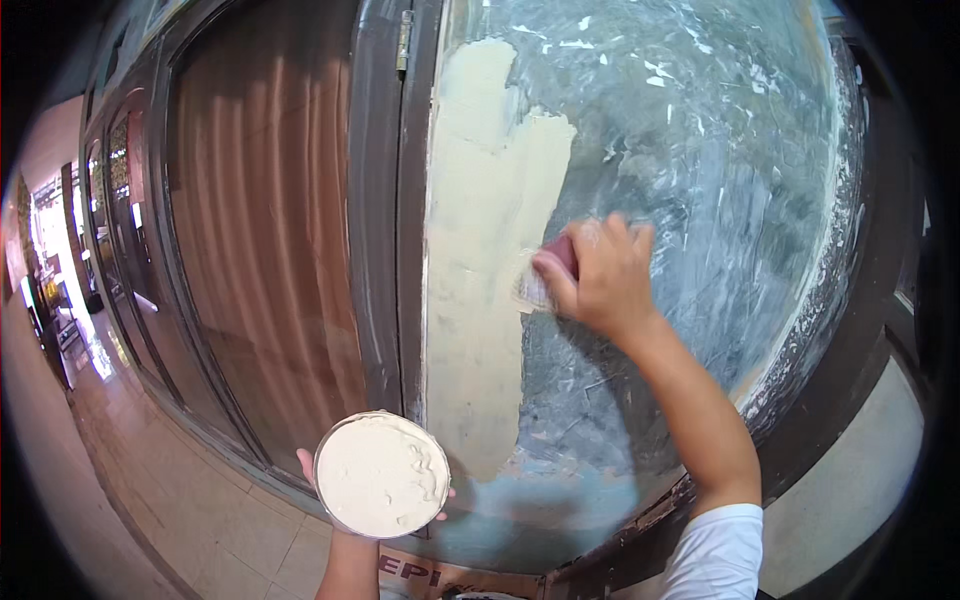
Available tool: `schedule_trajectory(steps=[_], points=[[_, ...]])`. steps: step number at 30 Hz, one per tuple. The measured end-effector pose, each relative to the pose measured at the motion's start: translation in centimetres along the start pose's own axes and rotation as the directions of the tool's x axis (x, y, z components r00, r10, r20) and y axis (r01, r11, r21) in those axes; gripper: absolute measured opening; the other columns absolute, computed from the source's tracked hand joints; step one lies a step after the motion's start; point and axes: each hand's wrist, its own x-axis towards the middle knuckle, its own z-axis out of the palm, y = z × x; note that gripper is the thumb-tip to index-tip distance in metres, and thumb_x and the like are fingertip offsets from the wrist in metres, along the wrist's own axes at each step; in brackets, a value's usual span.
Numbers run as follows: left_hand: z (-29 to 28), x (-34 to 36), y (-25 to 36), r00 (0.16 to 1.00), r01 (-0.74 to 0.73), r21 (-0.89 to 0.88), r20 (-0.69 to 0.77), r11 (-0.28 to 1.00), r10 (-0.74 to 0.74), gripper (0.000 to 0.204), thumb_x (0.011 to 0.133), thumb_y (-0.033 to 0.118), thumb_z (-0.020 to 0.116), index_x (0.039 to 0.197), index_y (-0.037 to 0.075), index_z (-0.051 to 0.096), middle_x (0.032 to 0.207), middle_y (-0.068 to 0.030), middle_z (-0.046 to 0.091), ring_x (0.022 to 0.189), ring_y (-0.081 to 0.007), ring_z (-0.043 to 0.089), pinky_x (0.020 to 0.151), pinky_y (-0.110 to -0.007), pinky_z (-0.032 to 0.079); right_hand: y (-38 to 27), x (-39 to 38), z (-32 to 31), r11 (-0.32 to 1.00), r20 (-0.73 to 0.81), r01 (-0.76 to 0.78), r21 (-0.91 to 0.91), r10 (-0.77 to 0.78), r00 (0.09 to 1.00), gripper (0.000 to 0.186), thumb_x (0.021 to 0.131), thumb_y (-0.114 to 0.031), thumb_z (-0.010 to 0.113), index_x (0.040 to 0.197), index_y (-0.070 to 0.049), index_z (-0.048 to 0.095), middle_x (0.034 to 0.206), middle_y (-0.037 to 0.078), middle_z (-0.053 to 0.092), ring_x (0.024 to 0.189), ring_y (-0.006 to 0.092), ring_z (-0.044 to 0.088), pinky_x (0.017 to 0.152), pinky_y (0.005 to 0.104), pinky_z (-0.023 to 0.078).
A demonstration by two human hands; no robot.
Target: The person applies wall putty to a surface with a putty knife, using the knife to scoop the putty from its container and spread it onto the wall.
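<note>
My left hand (307,467) holds a round tub (372,537) from beneath, fingers curled up its sides. Cream putty (365,475) fills the tub, smooth on one side and ridged on the other. Higher up and to the right, my right hand (612,280) grips a scraper (535,286) with a reddish-purple grip. Its blade is pressed to the wall, at the edge of a tall band of cream putty (475,300) next to the door frame. Bare grey wall (690,220) with white flecks spreads to the right of it.
A dark door frame (380,200) with a hinge (404,42) stands left of the wall. Behind glass hangs a brown curtain (265,220). Tiled floor (230,520) lies below. A printed brown sheet (470,582) is at the wall's foot, and dark trim (850,350) borders the right.
</note>
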Motion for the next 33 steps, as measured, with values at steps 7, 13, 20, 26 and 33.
schedule_trajectory(steps=[7,13,20,26,33], points=[[-0.4,-0.1,0.9,1.000,-0.019,0.137,0.015,0.990,0.017,0.130,0.068,0.102,0.052,0.164,0.017,0.031,0.159,-0.0382,0.033,0.127,-0.0780,0.038,0.091,-0.088,0.043,0.3,0.9,0.0,0.997,0.017,-0.011,0.079,0.009,1.000,0.040,0.088,-0.047,0.078,0.097,-0.010,0.067,0.088,0.007,0.065,0.083,0.0276,0.057,0.078,0.0459,0.035],[0.2,0.7,0.6,0.998,0.003,0.153,0.066,0.988,-0.013,0.126,0.070,0.101,0.053,0.165,0.022,0.030,0.162,-0.0340,0.031,0.128,-0.0775,0.038,0.092,-0.088,0.043,1.9,3.3,0.1,0.980,-0.131,-0.178,-0.087,0.166,0.977,0.039,0.089,-0.047,0.077,0.097,-0.011,0.067,0.088,0.006,0.065,0.082,0.0276,0.057,0.077,0.0467,0.035],[0.9,0.4,0.5,0.998,-0.028,0.147,0.060,0.989,0.020,0.125,0.069,0.100,0.055,0.164,0.024,0.032,0.162,-0.0334,0.032,0.129,-0.0764,0.038,0.092,-0.088,0.042,0.0,0.9,1.0,0.999,-0.030,-0.049,-0.007,0.048,0.998,0.042,0.091,-0.049,0.075,0.100,-0.008,0.069,0.087,0.009,0.065,0.083,0.0288,0.057,0.078,0.0484,0.035],[0.7,-0.1,0.2,0.998,-0.019,0.151,0.058,0.988,0.010,0.119,0.071,0.100,0.056,0.164,0.029,0.032,0.161,-0.0339,0.034,0.127,-0.0761,0.040,0.091,-0.087,0.043,0.7,1.6,-0.2,0.973,-0.067,-0.228,0.028,0.230,0.971,0.040,0.091,-0.049,0.075,0.099,-0.011,0.069,0.088,0.005,0.066,0.086,0.0280,0.058,0.079,0.0490,0.035],[0.3,0.2,0.1,0.999,0.006,0.068,0.053,0.998,-0.010,0.122,0.069,0.100,0.058,0.164,0.028,0.032,0.163,-0.0336,0.030,0.129,-0.0775,0.036,0.094,-0.089,0.040,0.7,1.3,0.4,0.994,-0.066,-0.111,-0.017,0.110,0.992,0.034,0.089,-0.044,0.078,0.091,-0.012,0.067,0.084,0.004,0.065,0.080,0.0259,0.056,0.075,0.0450,0.034]])
